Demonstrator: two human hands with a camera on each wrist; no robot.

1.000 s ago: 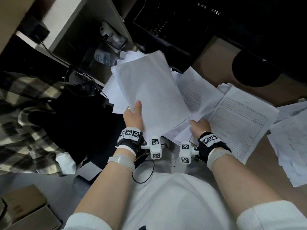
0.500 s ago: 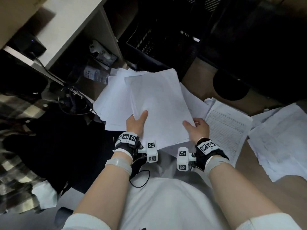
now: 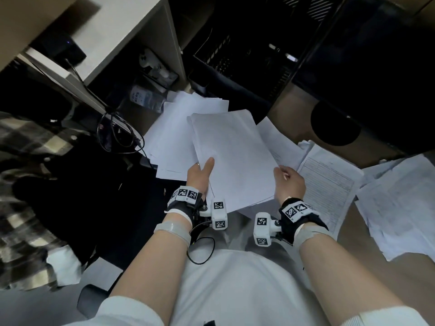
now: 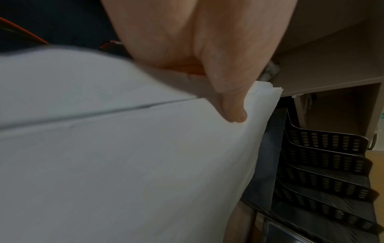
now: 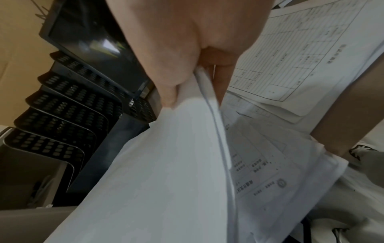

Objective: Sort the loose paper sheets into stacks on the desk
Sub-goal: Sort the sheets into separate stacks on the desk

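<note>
I hold a sheaf of white paper sheets (image 3: 233, 156) in front of my chest with both hands. My left hand (image 3: 200, 172) grips its left edge, thumb flat on the top sheet (image 4: 124, 156). My right hand (image 3: 288, 182) pinches the sheaf's right edge (image 5: 187, 148) between thumb and fingers. Under the sheaf a fanned pile of blank sheets (image 3: 174, 137) lies at the desk's left end. A printed form (image 3: 329, 184) lies to the right, and more printed sheets (image 3: 400, 208) spread further right on the desk (image 3: 294, 109).
A black tiered mesh paper tray (image 4: 324, 172) stands at the back of the desk, next to a dark monitor (image 5: 89, 41). A black round shape (image 3: 335, 123) sits on the desk behind the forms. Cables (image 3: 117, 135) and a plaid garment (image 3: 28, 161) are to the left.
My right hand left the papers on the desk and took the sheaf's right edge. The sheaf came down from a raised tilt and now sits lower, between both hands.
</note>
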